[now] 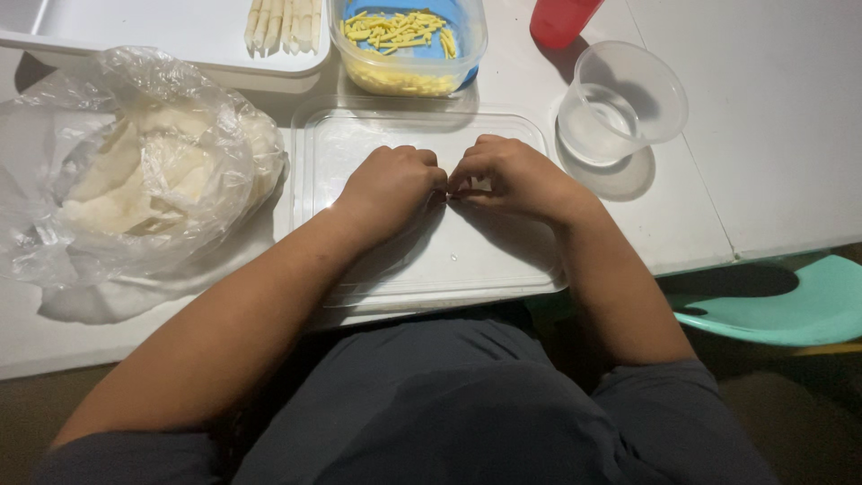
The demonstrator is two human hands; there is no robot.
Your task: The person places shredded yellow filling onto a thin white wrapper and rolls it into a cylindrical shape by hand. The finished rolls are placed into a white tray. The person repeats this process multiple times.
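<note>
Forearms are angled inward over the clear plastic lid (359,144). Left hand (393,184) and right hand (512,175) are curled knuckle to knuckle above it; whatever is pinched cannot be told.

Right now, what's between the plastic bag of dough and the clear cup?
Head view: the clear plastic lid, with the left hand and right hand meeting over it.

Upper frame: yellow sticks (400,31) in my clear tub (409,45), blue beneath. Red cup (561,18) beside. White tray (162,31), pale rolls (283,22). Teal chair (799,305) lower right. Clear bag (135,171), whitish wrappers.
</note>
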